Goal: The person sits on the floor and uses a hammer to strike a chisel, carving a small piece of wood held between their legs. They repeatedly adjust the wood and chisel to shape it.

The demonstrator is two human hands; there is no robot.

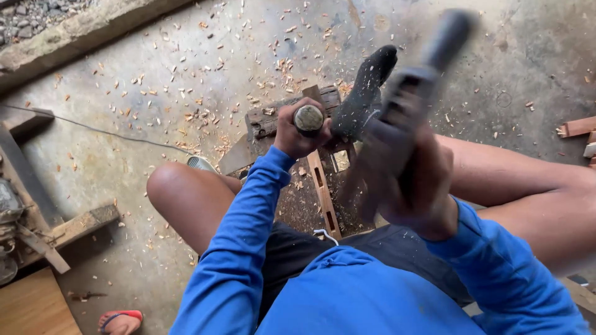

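Observation:
My left hand [297,131] is closed around the round wooden handle of a chisel [308,118], held upright over a narrow wooden piece with slots [324,193] that lies between my knees. My right hand [417,181] grips a dark mallet [397,111], raised and blurred with motion, its head near the chisel's top. A dark sock-like cloth [366,87] lies by the worn wooden block [267,121] under the work. Both arms wear blue sleeves.
Wood chips are scattered over the concrete floor [155,80]. Planks and a machine part [18,217] sit at the left, a thin cable [93,130] runs across the floor, a foot in a red sandal [120,321] is at the bottom left, wood offcuts [577,127] at the right.

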